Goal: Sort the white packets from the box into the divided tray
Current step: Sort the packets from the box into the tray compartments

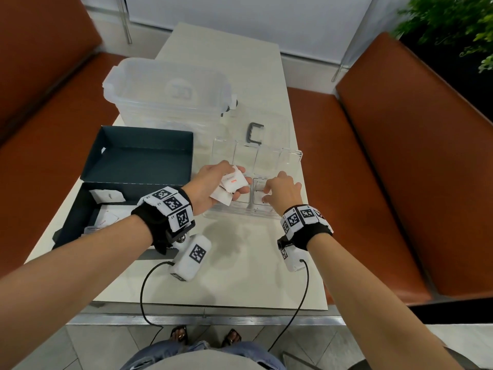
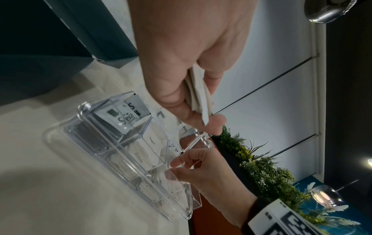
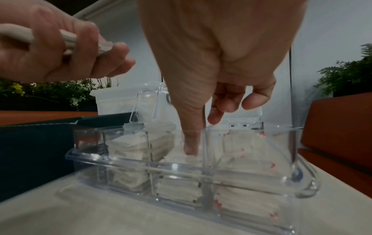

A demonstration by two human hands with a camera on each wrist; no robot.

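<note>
Left hand (image 1: pixel 210 182): I see its fingers curled around a small stack of white packets (image 1: pixel 231 186), held above the divided tray (image 1: pixel 240 212).
Right hand (image 1: pixel 280 193): thumb pressing into a middle compartment, other fingers loosely bent.
Box (image 1: pixel 112 198): left of tray, more packets inside.

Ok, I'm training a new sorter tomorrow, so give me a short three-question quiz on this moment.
1. True or false: the left hand holds several square white paper packets.
2. Which hand reaches into the clear plastic divided tray? A) left B) right
3. Fill in: more packets lie in the dark blue cardboard ____.

Key: 1 true; 2 B; 3 box.
</note>
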